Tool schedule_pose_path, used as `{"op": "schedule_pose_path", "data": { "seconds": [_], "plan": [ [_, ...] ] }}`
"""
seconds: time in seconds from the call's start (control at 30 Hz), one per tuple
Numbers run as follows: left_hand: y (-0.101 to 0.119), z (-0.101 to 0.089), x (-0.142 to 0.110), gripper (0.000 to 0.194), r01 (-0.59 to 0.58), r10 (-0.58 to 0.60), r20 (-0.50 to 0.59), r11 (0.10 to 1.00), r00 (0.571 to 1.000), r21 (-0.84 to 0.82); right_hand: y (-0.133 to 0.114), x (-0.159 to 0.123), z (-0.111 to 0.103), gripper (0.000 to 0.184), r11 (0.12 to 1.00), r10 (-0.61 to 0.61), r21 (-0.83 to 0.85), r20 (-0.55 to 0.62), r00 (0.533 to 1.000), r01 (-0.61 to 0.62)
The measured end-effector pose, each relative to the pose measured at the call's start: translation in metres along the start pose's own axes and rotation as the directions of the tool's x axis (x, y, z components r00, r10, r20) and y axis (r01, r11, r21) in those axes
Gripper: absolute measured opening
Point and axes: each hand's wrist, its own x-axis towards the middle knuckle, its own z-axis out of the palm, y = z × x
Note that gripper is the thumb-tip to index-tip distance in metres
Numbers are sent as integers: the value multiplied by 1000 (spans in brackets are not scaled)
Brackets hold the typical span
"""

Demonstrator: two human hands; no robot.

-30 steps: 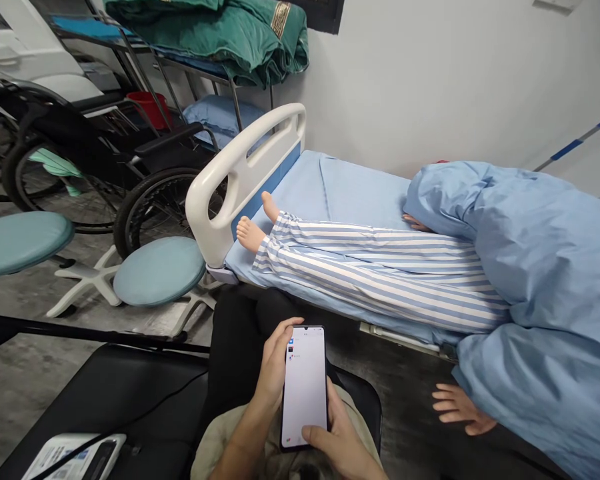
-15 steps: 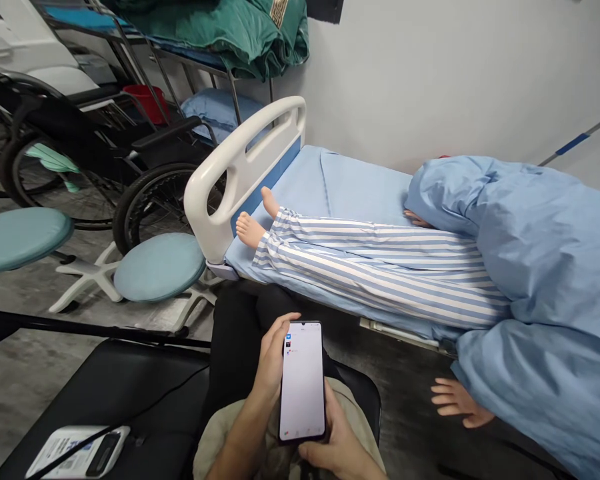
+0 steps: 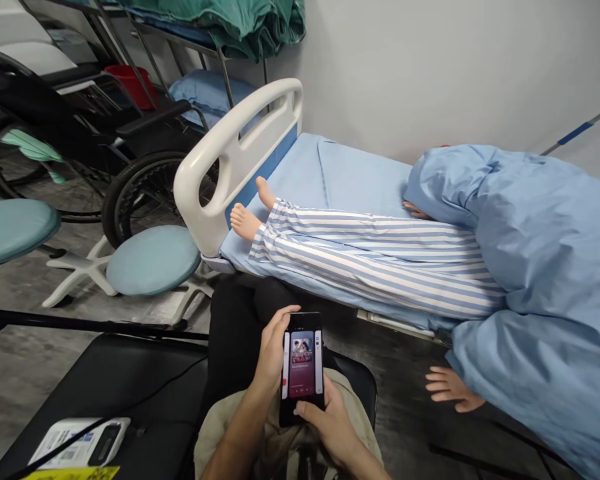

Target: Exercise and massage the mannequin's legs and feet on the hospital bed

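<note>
A smartphone (image 3: pixel 301 370) stands upright in front of my lap, its screen showing a row of app cards on a dark background. My left hand (image 3: pixel 271 350) is closed along the phone's left edge, with a fingertip over the top corner. Gripping the lower right side is my right hand (image 3: pixel 330 427), whose thumb rests on the bottom of the screen. Beyond the phone, a figure in blue-and-white striped trousers (image 3: pixel 380 257) lies on a bed with a blue sheet (image 3: pixel 350 173). Its bare feet (image 3: pixel 245 222) point toward the white footboard (image 3: pixel 237 133).
A blue quilt (image 3: pixel 550 227) covers the figure's upper part, and a hand (image 3: pixel 453 389) hangs out over the bedside. Left of the bed are round stools (image 3: pixel 153 260) and a wheelchair (image 3: pixel 145 200). A black chair (image 3: pixel 145 380) beside me holds a white device (image 3: pixel 80 443) with a cable.
The phone's screen has switched from a white list to app cards on black. My right thumb has moved onto the screen's bottom. The view has shifted slightly.
</note>
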Motion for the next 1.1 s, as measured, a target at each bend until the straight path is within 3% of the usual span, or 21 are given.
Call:
{"op": "schedule_pose_path", "data": {
  "seconds": [0.27,0.53,0.7,1.1],
  "plan": [
    [-3,1,0,35,0,0,-7,1000,1000,-7,7,1,-6,61,993,1,119,18,1000,-3],
    [-4,5,-4,35,-2,2,14,1000,1000,18,2,7,-2,32,988,65,150,-118,991,-47],
    [-5,5,-4,34,15,-15,23,1000,1000,12,1,5,-3,36,985,38,170,-64,997,-27],
    [-6,6,-2,35,25,-25,23,1000,999,-6,4,5,-7,37,987,29,159,-85,996,-15]
  ]
}}
